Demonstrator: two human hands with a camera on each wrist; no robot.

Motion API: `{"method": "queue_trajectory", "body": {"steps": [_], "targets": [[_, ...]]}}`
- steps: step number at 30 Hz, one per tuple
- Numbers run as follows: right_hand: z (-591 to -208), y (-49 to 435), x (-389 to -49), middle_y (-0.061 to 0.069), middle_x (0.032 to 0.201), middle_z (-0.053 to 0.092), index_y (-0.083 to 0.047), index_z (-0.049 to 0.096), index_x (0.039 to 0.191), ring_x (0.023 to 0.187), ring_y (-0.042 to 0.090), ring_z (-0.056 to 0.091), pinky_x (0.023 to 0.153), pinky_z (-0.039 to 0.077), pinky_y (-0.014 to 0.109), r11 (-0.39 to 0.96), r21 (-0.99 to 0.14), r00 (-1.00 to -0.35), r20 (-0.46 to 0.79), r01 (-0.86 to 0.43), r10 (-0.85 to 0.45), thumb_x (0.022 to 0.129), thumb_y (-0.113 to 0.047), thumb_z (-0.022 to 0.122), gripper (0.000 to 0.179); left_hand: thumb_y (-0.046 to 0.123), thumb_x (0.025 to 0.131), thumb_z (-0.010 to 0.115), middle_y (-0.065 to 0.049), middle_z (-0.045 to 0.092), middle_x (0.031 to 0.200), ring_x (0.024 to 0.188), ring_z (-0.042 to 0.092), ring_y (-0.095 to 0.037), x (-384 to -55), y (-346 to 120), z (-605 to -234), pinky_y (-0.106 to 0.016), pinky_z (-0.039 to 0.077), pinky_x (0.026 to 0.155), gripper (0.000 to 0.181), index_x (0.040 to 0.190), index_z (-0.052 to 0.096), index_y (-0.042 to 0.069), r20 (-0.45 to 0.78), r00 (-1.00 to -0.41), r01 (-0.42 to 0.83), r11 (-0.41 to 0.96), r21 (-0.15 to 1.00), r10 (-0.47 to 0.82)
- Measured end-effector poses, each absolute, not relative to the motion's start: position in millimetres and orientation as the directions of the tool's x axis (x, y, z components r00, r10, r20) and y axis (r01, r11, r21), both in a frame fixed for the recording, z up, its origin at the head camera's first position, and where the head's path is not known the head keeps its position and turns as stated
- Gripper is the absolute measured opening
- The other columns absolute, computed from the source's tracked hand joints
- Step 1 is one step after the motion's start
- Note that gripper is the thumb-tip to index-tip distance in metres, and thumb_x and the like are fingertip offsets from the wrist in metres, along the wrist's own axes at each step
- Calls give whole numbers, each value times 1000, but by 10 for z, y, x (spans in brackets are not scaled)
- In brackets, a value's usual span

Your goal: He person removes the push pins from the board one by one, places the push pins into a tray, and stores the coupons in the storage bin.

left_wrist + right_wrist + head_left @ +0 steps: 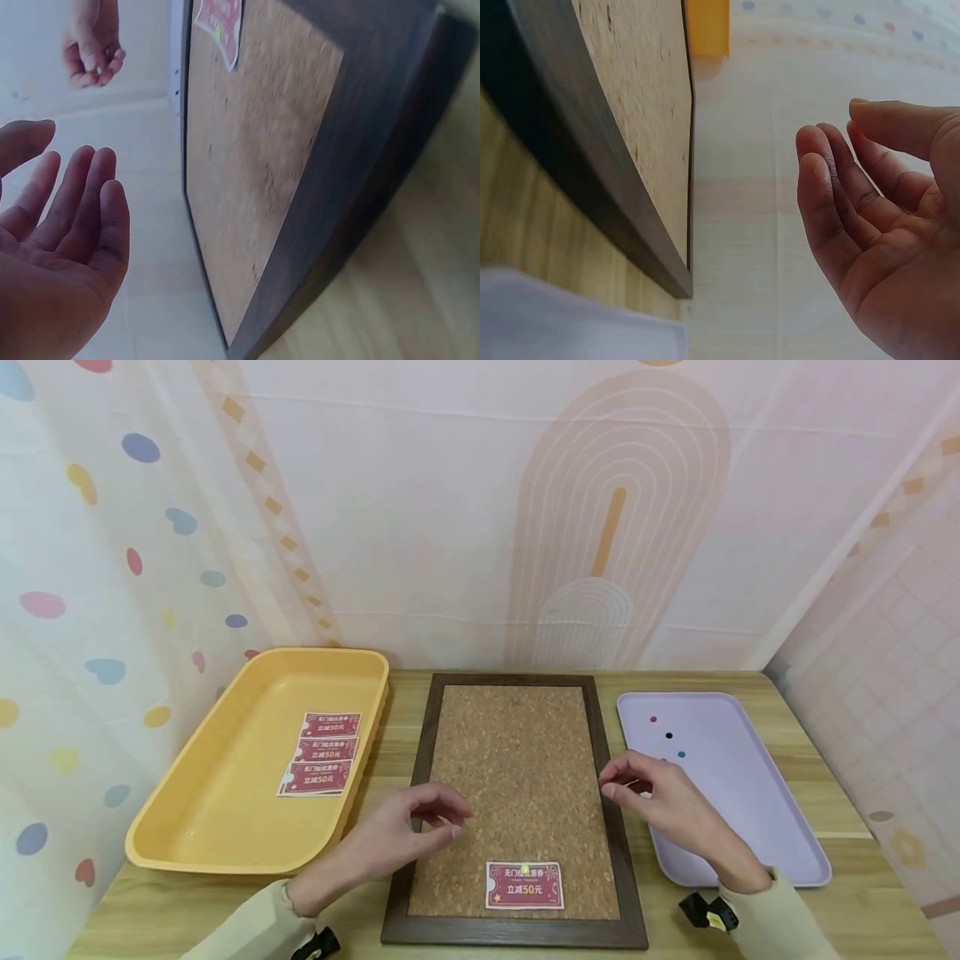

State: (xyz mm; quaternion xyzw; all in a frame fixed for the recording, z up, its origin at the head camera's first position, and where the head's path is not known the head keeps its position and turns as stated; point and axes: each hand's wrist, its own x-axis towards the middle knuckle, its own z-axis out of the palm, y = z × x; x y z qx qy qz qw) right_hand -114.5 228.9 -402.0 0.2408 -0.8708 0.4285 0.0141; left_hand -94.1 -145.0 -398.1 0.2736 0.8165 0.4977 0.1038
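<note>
A red coupon (523, 887) lies on the lower part of the framed cork board (521, 777), with a small yellow-green pushpin (525, 868) at its top edge. Over the board's left side my left hand (408, 831) hovers, fingers loosely bent and nothing held. My right hand (671, 802) is above the board's right frame and the edge of the purple tray (750, 810). Its thumb and fingers are loosely bent, and I see nothing between them in the right wrist view. Several small coloured pins, among them a blue one (682, 754), lie in the tray, some perhaps hidden behind that hand.
To the left stands a deep yellow tray (225, 810) holding several red coupons (321, 777) in an overlapping column. All of this sits on a wooden table (862, 868). A patterned curtain (420, 527) hangs close behind the table and along its sides.
</note>
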Motion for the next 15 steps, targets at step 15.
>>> {"method": "queue_trajectory", "body": {"steps": [15], "targets": [[-4069,2018,-1024,1,100,72,-8,71,104,88,7,66,80,57,29,452,-744,-822,228,-492,-521,97,-3,70,8,4,94,73,-13,71,116,104,71,-23,-810,-1261,-4136,-29,56,91,24,117,69,2,-15,-782,248,333,910,623]]}}
